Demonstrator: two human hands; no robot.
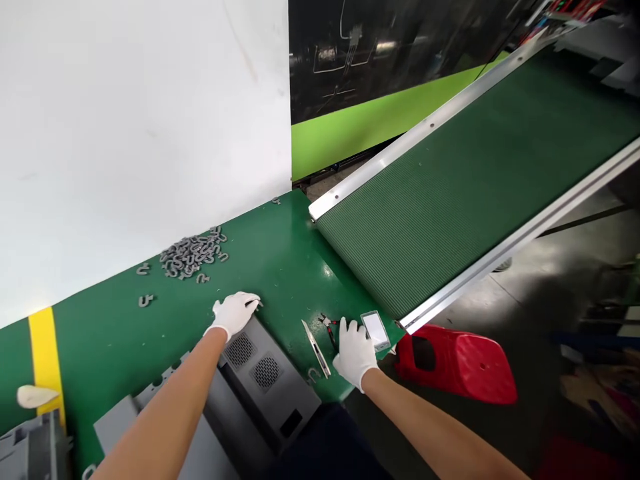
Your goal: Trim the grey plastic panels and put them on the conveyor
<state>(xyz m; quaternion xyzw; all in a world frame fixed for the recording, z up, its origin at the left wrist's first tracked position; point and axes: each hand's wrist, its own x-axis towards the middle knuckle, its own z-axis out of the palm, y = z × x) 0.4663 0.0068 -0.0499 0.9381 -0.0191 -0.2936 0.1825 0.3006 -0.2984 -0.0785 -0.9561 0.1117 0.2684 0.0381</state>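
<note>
My left hand (236,315), in a white glove, lies at the far end of a grey plastic housing (273,383) with two round grilles. Its fingers are bent, and a small grey clip (259,304) shows at their tips. My right hand (354,352), also gloved, is over the red-and-black handles of the cutting nippers (326,321), its fingers apart. The nippers lie flat on the table, their handles partly hidden by that hand. A utility knife (316,348) lies between the housing and the nippers. Close to it is a U-shaped grey clip (313,375).
A pile of grey U-shaped clips (193,253) sits by the white wall panel (145,120). Right of my right hand is a clear-edged case with a white face (375,330). A green conveyor belt (450,187) adjoins the table. Below it stands a red stool (465,363).
</note>
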